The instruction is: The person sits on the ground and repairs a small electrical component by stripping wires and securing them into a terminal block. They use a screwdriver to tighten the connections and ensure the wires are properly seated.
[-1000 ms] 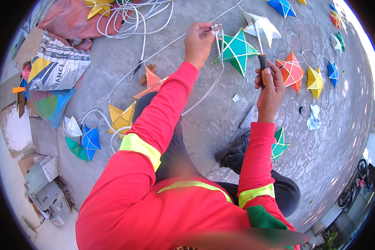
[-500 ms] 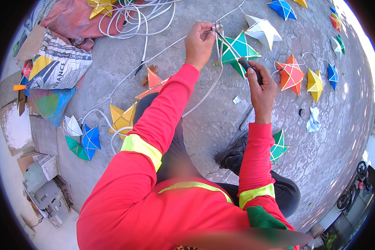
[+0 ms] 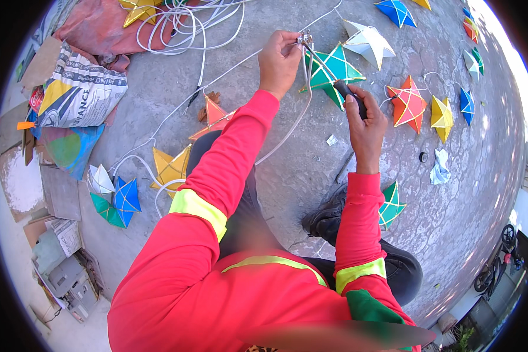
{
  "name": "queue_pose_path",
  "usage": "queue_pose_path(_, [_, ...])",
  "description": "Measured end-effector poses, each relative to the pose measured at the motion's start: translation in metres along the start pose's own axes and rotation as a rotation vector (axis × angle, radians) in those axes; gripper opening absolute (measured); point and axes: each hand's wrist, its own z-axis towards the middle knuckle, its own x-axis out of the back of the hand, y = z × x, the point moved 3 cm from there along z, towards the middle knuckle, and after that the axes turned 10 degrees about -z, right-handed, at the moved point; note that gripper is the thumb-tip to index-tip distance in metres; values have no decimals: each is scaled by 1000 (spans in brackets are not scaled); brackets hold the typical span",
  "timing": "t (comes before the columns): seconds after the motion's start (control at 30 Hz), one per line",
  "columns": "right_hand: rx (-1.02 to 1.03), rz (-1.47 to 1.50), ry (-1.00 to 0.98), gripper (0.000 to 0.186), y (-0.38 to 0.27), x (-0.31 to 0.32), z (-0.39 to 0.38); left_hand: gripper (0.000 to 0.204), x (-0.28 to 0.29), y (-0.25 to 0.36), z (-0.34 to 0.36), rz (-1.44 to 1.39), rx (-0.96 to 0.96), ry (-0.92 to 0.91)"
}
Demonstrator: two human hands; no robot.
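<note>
Raised above the floor, my left hand (image 3: 278,66) pinches a small metallic fitting (image 3: 304,39), with white cord (image 3: 287,135) hanging from it. My right hand (image 3: 366,126) grips a screwdriver (image 3: 345,90) by its dark handle, the shaft angled up-left with its tip at the fitting; whether the tip sits on a screw is too small to tell. Behind them on the concrete lie a green star lantern (image 3: 337,70), a white one (image 3: 368,44) and, to the right, a red one (image 3: 409,104).
Several other coloured lanterns (image 3: 171,167) lie around me on the floor (image 3: 452,199). At upper left are coiled cables (image 3: 188,26), a red cloth (image 3: 88,23) and a printed sack (image 3: 85,94). A small black roll (image 3: 423,156) and pale cloth (image 3: 440,167) lie right; a wheeled object (image 3: 493,270) stands lower right.
My right hand has moved left and swung the screwdriver from nearly upright to a diagonal, bringing its tip to the fitting. My left hand has barely moved.
</note>
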Motion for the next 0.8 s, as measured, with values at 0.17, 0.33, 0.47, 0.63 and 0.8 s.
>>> queue_pose_path(0.17, [-29,20,-18,23,-8,2,2,18,0,5,-1,88,-108,-6])
queue_pose_path(0.33, [38,-38,-29,27,-19,13,5,21,3,3,-2,135,-95,-12])
queue_pose_path(0.47, [87,-18,-50,27,-24,15,9,21,3,0,0,117,-64,-17])
queue_pose_path(0.63, [134,34,-70,27,-29,21,12,21,3,-1,-1,89,-34,9])
queue_pose_path(0.8, [177,-102,-17,23,-37,34,6,22,5,0,-8,100,-16,3])
